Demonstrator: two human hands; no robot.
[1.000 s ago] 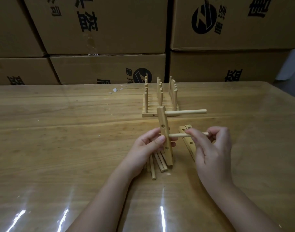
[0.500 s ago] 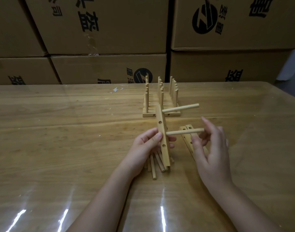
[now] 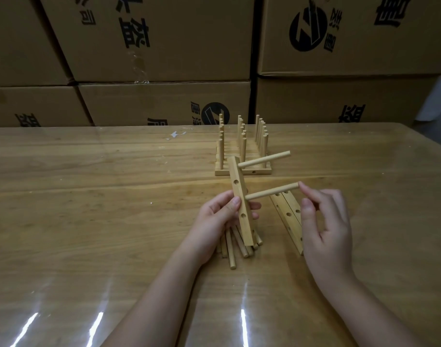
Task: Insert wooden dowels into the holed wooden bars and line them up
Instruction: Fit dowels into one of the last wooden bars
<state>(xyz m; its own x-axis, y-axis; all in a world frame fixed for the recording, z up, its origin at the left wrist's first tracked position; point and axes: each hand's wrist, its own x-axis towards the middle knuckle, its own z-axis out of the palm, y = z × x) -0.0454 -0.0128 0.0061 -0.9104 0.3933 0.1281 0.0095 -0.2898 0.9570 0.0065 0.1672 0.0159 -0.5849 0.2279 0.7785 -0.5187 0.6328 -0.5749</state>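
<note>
Glossy clear film covers the wooden table (image 3: 89, 221), and we see streaks of light on it nearest us, between our two bare forearms. Our left hand (image 3: 214, 221) grasps the bar (image 3: 240, 201) around its middle, thumb on the front face and fingers behind. The bar stands nearly upright, leaning a little left at the top, and its lower end rests among the loose dowels (image 3: 230, 249) lying in a small heap on the table under that hand. Two dowels stick out of the bar toward the right. The lower dowel (image 3: 272, 194) sits at mid-height and the upper dowel (image 3: 264, 159) near the top, with empty holes showing on the face toward us. Our right hand (image 3: 324, 221) has let go: the forefinger tip just touches the free end of the lower dowel, the thumb hangs apart below it, and the other fingers are loosely curled around nothing. Two spare bars (image 3: 288, 216) lie flat side by side just beyond that hand, holes up. Farther back stands the rack (image 3: 242, 151) of finished bars, lined up with their dowels upright in three rows. White scraps (image 3: 175, 134) lie near the far edge. Behind the table, closed cardboard boxes (image 3: 164, 38) are stacked as a wall. They carry black printed characters that we cannot read and a round black logo (image 3: 308, 30), and whatever they hold is hidden.
</note>
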